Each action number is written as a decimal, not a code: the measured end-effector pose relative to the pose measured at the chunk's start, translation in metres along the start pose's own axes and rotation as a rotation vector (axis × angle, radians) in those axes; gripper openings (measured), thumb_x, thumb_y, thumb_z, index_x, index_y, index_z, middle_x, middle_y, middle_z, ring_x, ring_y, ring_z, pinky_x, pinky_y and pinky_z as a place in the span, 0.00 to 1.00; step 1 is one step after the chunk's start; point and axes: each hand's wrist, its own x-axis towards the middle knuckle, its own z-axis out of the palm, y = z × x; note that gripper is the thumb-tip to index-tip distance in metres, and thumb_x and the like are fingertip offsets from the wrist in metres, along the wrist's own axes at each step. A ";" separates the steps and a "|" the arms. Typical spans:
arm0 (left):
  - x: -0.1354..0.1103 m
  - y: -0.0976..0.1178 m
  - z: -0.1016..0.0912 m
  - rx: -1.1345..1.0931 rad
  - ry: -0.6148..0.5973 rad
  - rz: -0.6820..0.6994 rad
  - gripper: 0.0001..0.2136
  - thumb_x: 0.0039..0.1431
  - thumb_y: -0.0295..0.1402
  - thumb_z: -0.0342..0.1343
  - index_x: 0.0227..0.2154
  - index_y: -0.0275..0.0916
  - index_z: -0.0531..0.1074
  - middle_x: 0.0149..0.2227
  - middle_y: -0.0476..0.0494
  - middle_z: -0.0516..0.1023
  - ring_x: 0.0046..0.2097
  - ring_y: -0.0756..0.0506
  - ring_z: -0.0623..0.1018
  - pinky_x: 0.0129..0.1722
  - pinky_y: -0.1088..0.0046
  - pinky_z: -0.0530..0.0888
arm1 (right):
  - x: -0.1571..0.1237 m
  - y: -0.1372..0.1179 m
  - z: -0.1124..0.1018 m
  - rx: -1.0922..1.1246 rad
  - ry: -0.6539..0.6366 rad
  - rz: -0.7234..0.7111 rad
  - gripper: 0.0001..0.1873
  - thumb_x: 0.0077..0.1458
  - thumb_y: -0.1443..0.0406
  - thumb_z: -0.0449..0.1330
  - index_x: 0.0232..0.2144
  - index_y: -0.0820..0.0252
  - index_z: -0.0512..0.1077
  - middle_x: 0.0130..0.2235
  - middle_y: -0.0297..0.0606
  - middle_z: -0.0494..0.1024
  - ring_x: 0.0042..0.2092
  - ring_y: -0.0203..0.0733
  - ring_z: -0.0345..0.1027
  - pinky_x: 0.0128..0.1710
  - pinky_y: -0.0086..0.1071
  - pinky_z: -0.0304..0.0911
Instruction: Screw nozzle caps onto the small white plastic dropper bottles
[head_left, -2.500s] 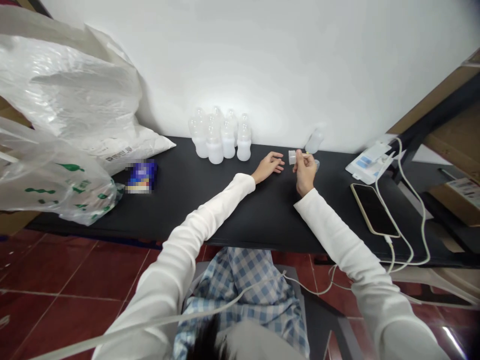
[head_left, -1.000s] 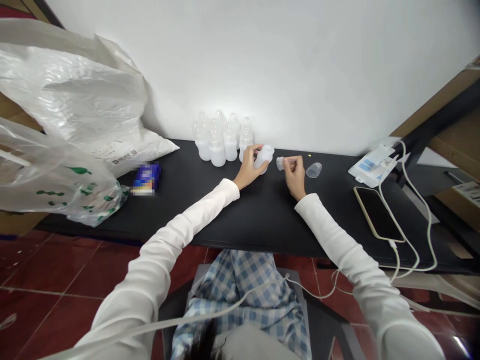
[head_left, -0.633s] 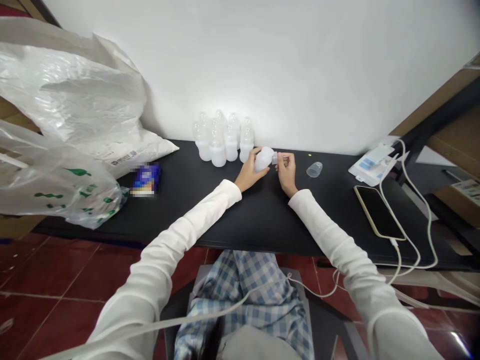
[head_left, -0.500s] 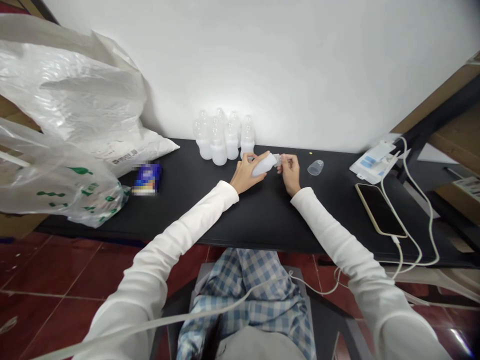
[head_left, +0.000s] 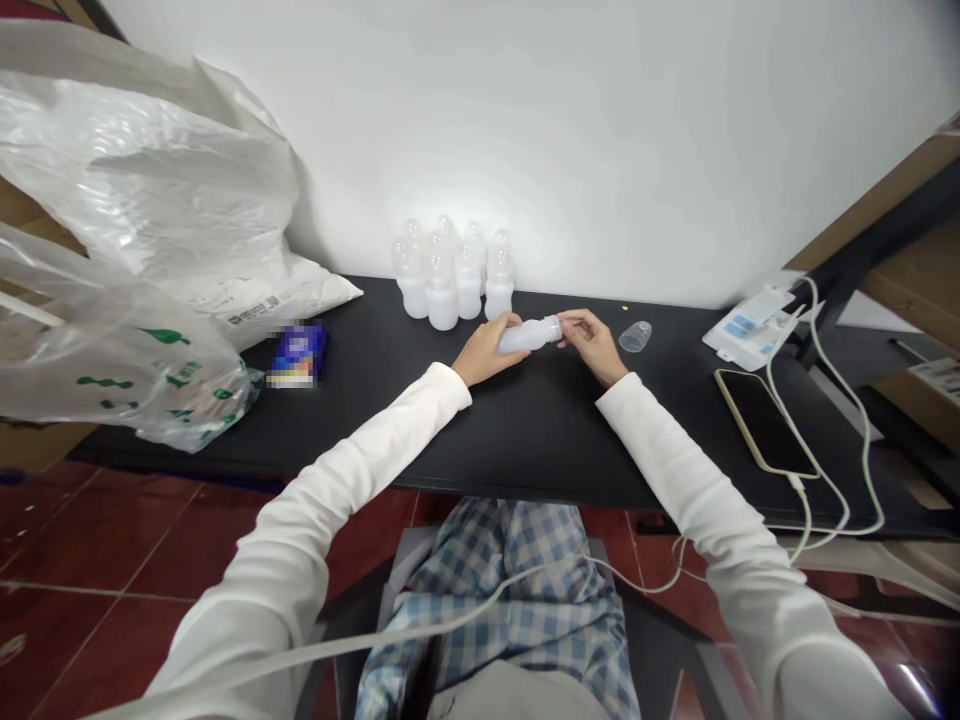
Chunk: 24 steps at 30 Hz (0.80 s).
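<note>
My left hand [head_left: 484, 351] is wrapped round a small translucent white bottle [head_left: 525, 336] held sideways over the black table [head_left: 420, 410]. At the bottle's neck, my right hand [head_left: 596, 343] pinches the screw ring and teat. A clear dome cap [head_left: 635, 336] lies on the table just right of my right hand. A cluster of several capped white bottles [head_left: 454, 272] stands against the wall behind my left hand.
Large plastic bags [head_left: 135, 250] fill the table's left end, with a blue packet [head_left: 298, 353] beside them. To the right lie a phone [head_left: 765, 420] on a white cable [head_left: 832, 440] and a white packaged item [head_left: 750, 325]. A tiny yellow speck [head_left: 624, 308] sits near the wall.
My left hand picked up a bottle and laid it sideways. My right hand brought the ring and teat to its neck and now grips it there. The dome cap stayed on the table.
</note>
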 end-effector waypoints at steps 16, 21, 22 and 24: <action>0.009 -0.001 -0.013 -0.550 0.110 -0.460 0.19 0.64 0.39 0.46 0.29 0.34 0.78 0.17 0.45 0.75 0.22 0.45 0.76 0.27 0.72 0.71 | -0.011 -0.009 0.009 -0.057 -0.095 -0.072 0.20 0.40 0.53 0.77 0.32 0.55 0.77 0.42 0.36 0.79 0.48 0.43 0.76 0.51 0.42 0.75; 0.009 0.001 -0.017 -0.640 0.087 -0.458 0.16 0.62 0.37 0.48 0.29 0.32 0.77 0.20 0.43 0.78 0.19 0.46 0.76 0.19 0.73 0.67 | -0.011 -0.009 0.006 -0.061 -0.126 -0.003 0.25 0.41 0.54 0.77 0.41 0.54 0.79 0.42 0.37 0.81 0.46 0.42 0.77 0.51 0.41 0.76; 0.009 0.002 -0.017 -0.642 0.084 -0.444 0.16 0.62 0.36 0.48 0.28 0.32 0.78 0.20 0.43 0.78 0.18 0.46 0.76 0.19 0.73 0.67 | -0.011 -0.009 0.005 -0.069 -0.142 0.003 0.25 0.41 0.54 0.77 0.42 0.54 0.79 0.42 0.37 0.82 0.46 0.42 0.77 0.52 0.41 0.75; 0.009 0.003 -0.017 -0.643 0.081 -0.437 0.17 0.62 0.36 0.48 0.28 0.32 0.78 0.20 0.44 0.77 0.17 0.47 0.75 0.18 0.74 0.67 | -0.011 -0.009 0.004 -0.082 -0.166 0.009 0.26 0.42 0.52 0.77 0.42 0.54 0.80 0.43 0.38 0.82 0.46 0.43 0.77 0.53 0.43 0.75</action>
